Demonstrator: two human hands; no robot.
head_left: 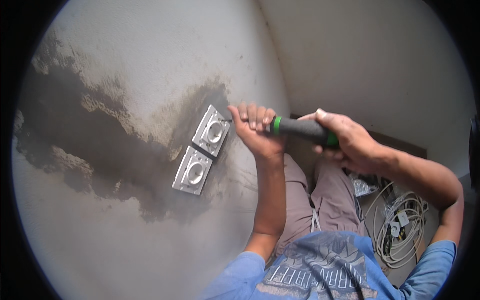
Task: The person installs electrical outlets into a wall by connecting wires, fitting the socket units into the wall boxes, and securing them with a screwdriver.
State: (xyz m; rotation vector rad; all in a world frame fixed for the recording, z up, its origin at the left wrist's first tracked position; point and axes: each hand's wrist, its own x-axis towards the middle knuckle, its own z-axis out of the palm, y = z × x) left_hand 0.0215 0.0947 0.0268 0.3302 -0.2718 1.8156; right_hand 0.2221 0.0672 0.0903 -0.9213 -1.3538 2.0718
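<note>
Two white wall sockets with bare mounting frames, the upper (215, 131) and the lower (195, 174), are set one above the other in a patch of rough grey plaster. My right hand (352, 140) grips the thick black and green handle (300, 129) of what looks like a screwdriver, held sideways. My left hand (257, 127) is closed round the front part of the tool, just right of the upper socket, thumb up beside it. The tip points at that socket's right edge; whether it touches a screw cannot be told.
The white wall (125, 60) meets another wall (370, 55) in a corner. My legs (335, 200) are below. At the right on the floor lie a coil of pale cable (410, 230), a crumpled plastic bag (364, 185) and small fittings (402, 217).
</note>
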